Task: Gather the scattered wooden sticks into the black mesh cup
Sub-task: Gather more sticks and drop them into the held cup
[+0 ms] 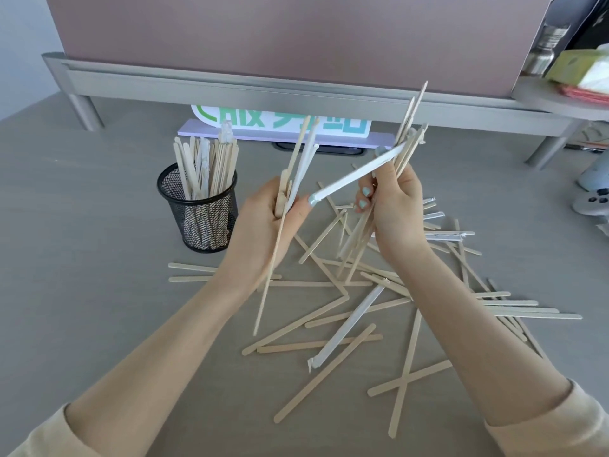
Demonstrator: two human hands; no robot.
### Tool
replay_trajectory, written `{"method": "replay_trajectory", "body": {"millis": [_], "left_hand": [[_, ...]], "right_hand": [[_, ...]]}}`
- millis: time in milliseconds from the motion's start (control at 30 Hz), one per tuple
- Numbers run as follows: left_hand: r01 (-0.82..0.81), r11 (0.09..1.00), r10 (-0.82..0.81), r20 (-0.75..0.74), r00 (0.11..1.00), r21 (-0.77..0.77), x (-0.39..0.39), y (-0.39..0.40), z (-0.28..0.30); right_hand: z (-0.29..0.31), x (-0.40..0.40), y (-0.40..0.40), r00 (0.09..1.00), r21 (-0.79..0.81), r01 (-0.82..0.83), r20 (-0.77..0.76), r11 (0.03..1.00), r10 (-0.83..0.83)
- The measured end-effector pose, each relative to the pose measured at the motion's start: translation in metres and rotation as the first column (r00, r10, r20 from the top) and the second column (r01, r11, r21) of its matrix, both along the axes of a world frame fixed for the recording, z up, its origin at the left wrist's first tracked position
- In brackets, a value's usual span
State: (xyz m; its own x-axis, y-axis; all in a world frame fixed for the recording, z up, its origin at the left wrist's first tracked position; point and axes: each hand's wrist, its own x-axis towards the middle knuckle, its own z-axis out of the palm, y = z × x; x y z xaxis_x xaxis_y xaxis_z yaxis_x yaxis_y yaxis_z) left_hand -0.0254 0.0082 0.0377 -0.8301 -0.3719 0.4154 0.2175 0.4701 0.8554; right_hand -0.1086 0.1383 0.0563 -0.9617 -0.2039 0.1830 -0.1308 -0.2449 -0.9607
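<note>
Head view: a person's two bare arms reach out over a grey table (82,258).
Left hand (273,216): it is closed around a small bunch of sticks (298,166). The bunch points up and far, and one thin stick hangs down past the wrist.
Right hand (395,206): it is closed around a bigger bunch of sticks (410,133). This bunch fans out at the top.
White wrapped stick (349,178): it reaches across between the two hands. Its left end touches the left thumb and its right end is at the right hand's fingers.
Black mesh cup (199,209): it stands upright on the table, left of the left hand. Many sticks already stand in it and poke out above the rim.
Scattered wooden sticks (329,328): they lie flat on the table, near and to the right, under both arms. Many cross over each other. A few have white wrappers.
Grey shelf (230,84): it stands on legs at the far side of the table.
</note>
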Motion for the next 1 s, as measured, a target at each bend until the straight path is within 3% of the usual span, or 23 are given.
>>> {"method": "replay_trajectory", "body": {"millis": [333, 633, 1000], "left_hand": [[-0.092, 0.955, 0.107, -0.039, 0.993, 0.282, -0.002, 0.000, 0.007], [-0.080, 0.937, 0.131, -0.129, 0.983, 0.341, 0.005, 0.004, 0.011], [-0.089, 0.966, 0.106, -0.057, 0.993, 0.243, 0.008, 0.004, 0.012]], "right_hand": [[0.002, 0.003, -0.002, 0.999, 0.036, -0.021, -0.044, 0.999, 0.023], [-0.007, 0.014, -0.005, 0.995, 0.106, -0.042, -0.083, 0.994, 0.051], [-0.025, 0.014, -0.005, 0.987, 0.278, -0.140, -0.035, 0.950, 0.156]]}}
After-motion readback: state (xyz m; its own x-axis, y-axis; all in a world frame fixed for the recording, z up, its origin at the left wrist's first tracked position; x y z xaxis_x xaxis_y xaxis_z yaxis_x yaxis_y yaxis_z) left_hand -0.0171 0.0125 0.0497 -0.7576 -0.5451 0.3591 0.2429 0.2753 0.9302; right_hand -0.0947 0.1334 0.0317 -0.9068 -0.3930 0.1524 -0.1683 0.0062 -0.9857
